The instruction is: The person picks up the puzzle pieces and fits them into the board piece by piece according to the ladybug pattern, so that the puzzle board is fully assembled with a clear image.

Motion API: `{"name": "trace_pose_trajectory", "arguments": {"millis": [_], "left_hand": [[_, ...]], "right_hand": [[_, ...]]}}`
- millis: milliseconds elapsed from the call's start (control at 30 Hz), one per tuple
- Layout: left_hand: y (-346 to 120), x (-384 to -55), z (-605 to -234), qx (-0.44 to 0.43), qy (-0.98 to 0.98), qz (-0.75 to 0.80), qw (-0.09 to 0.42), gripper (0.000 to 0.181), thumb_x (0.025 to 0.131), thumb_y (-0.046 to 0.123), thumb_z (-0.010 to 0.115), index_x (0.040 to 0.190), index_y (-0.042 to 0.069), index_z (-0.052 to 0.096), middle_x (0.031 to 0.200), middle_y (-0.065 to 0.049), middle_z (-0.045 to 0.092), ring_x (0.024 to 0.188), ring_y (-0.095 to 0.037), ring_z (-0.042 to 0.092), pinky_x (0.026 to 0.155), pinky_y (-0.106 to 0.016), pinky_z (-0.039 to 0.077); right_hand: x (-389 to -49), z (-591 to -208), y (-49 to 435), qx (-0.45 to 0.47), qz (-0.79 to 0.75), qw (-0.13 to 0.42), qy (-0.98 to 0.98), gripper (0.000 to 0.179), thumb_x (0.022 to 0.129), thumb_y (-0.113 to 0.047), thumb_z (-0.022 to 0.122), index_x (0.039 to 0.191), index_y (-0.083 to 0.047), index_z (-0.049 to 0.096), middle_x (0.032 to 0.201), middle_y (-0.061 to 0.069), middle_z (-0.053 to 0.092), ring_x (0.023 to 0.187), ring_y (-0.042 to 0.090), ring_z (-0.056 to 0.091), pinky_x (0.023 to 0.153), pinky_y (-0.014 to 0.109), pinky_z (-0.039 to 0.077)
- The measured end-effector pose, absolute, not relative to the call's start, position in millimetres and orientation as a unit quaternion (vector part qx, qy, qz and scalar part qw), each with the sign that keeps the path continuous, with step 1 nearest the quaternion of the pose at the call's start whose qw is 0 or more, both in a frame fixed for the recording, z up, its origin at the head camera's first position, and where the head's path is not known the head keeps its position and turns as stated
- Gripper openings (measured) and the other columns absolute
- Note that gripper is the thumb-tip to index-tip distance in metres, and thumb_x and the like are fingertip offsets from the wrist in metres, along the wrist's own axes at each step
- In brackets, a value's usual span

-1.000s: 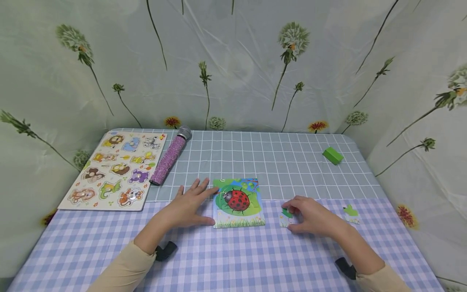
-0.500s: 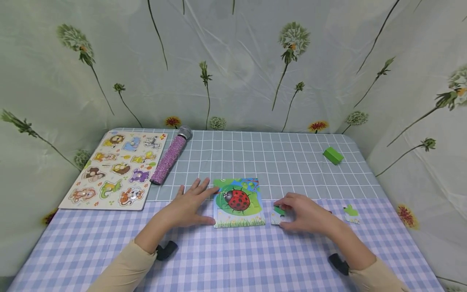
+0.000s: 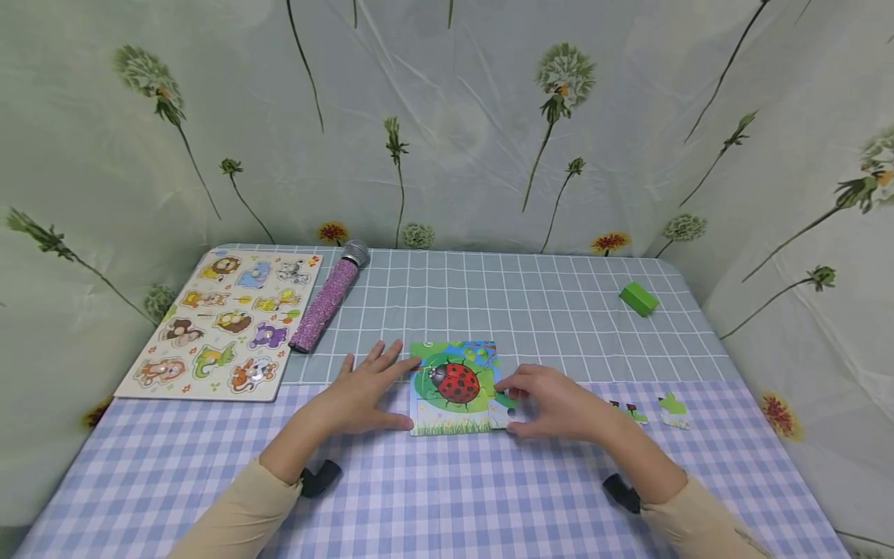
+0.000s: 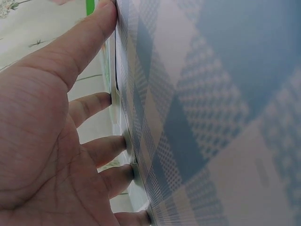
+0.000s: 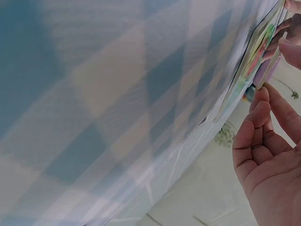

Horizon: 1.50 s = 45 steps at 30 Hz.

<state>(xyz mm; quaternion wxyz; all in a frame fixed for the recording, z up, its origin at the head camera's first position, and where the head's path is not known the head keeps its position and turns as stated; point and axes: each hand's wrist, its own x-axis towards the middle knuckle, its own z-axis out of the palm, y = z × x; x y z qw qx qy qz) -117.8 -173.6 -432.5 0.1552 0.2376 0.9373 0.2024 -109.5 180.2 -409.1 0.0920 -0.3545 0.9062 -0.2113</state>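
A square ladybug jigsaw puzzle (image 3: 454, 386) lies flat in the middle of the table in the head view. At its left side rests my left hand (image 3: 356, 401), fingers spread, with forefinger and thumb touching the edge. My right hand (image 3: 559, 405) pinches a thin puzzle piece (image 5: 274, 63) between thumb and fingers, over the puzzle's right edge. The right wrist view shows this piece tilted above the board. Most of it is hidden by my fingers in the head view. Right of that hand lie loose pieces, a green and white one (image 3: 673, 405) and another (image 3: 636, 414) partly behind my wrist.
An animal peg puzzle board (image 3: 233, 322) occupies the table's left side, with a glittery purple microphone (image 3: 325, 303) along its right edge. Toward the back right sits a green block (image 3: 639, 298). A floral curtain (image 3: 461, 140) hangs behind the table.
My right hand has carried the puzzle piece leftward from beside the puzzle to its right edge, uncovering a loose piece near its wrist. The left hand stays in place.
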Motion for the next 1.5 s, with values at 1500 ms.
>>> {"name": "trace_pose_trajectory", "arguments": {"millis": [1500], "left_hand": [[-173.7,-117.6,-430.2,0.235,0.936,0.203,0.163,0.097,0.088,0.057,0.085,0.168,0.025,0.04,0.18,-0.017,0.019,0.167,-0.048,0.011,0.122,-0.086,0.01]], "right_hand": [[-136.4,-412.4,99.1,-0.42,-0.211,0.157,0.869,0.034,0.088,-0.025,0.089,0.117,-0.011,0.077,0.102,-0.003,0.069,0.088,0.005,0.058,0.081,0.02,0.054]]}}
